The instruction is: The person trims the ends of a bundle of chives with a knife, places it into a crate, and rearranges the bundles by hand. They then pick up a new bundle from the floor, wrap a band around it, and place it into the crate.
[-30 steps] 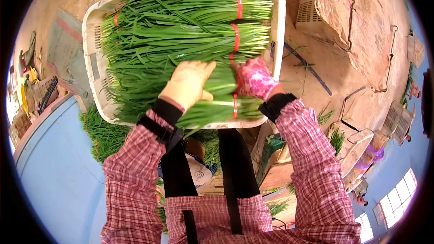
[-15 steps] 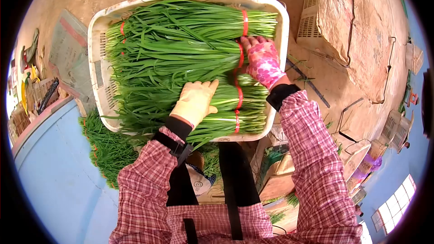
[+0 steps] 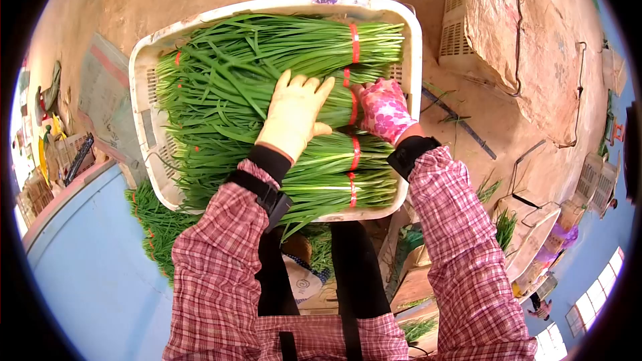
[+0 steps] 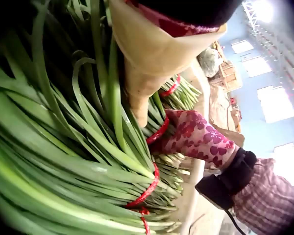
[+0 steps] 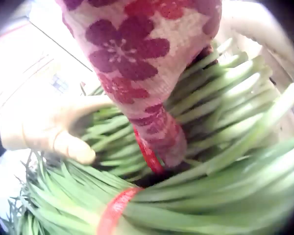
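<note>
Green leafy bundles (image 3: 314,45) tied with red bands lie side by side in a white crate (image 3: 135,93). My left hand (image 3: 294,117), in a cream glove, rests on the leaves of a middle bundle with its fingers spread. At that bundle's stem end, my right hand (image 3: 386,112), in a pink flowered glove, grips the stems beside the red band. The right wrist view shows a gloved digit pushed down beside a red band (image 5: 149,156), with the left hand (image 5: 54,129) across from it. Some right fingertips are hidden among the stems.
More tied greens (image 3: 157,227) lie below the crate at the left, beside a blue surface (image 3: 93,254). A covered crate (image 3: 495,33) stands at the upper right. A dark strip (image 3: 461,124) lies on the floor right of the white crate.
My left hand has moved up over the leaves, its fingers more spread. My right hand has come down from the upper bundles to the middle stems. The crate sits slightly lower in view.
</note>
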A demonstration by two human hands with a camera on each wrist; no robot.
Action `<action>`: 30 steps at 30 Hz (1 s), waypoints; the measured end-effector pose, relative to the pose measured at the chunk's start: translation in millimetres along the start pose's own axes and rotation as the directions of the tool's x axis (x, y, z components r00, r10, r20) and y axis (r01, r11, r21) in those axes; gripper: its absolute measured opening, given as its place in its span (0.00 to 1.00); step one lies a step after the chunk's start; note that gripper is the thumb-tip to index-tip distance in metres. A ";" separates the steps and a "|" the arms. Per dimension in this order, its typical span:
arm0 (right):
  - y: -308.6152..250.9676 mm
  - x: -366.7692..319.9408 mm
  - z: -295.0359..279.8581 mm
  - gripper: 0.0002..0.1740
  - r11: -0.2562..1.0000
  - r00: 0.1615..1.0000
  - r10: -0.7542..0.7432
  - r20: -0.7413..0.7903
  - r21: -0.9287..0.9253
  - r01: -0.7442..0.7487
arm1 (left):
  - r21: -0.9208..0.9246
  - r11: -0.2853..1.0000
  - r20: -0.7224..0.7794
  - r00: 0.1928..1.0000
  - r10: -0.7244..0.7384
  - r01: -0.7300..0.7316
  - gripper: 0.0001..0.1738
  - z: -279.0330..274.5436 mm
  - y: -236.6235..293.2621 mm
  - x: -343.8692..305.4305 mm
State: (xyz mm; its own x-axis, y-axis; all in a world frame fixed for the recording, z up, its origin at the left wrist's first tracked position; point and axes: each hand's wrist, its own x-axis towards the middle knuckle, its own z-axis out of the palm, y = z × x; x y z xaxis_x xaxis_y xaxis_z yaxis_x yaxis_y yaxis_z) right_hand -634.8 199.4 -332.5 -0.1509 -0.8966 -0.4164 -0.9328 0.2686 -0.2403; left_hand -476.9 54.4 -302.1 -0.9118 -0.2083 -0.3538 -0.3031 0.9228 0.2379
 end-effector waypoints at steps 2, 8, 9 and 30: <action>-3.9 -6.8 -0.2 0.34 0.993 0.990 -0.041 0.132 -0.103 0.055 | -0.095 0.994 -0.020 0.999 -0.046 0.044 0.52 5.1 13.2 -31.1; -7.3 -17.9 53.6 0.08 0.978 0.951 0.087 -0.298 0.209 -0.024 | -0.251 0.966 -0.031 0.997 -0.064 0.055 0.42 31.2 11.2 -24.1; -21.0 -28.6 44.5 0.06 0.982 0.896 0.108 -0.431 0.188 -0.028 | -0.205 0.976 -0.257 0.966 0.020 -0.074 0.41 37.5 9.2 -27.1; -81.9 -793.7 244.5 0.59 -0.448 -0.156 0.870 0.467 0.618 -0.646 | -0.187 0.981 -0.052 0.998 0.036 -0.046 0.31 -6.4 61.5 -29.5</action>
State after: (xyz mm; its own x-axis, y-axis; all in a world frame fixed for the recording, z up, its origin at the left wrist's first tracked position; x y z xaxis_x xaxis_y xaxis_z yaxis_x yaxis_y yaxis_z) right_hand -358.7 975.2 -196.7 -0.6350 0.5385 -0.5538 0.7177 0.6766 -0.1650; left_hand -470.4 115.2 -271.2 -0.9355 -0.1914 -0.2969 -0.3078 0.8541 0.4191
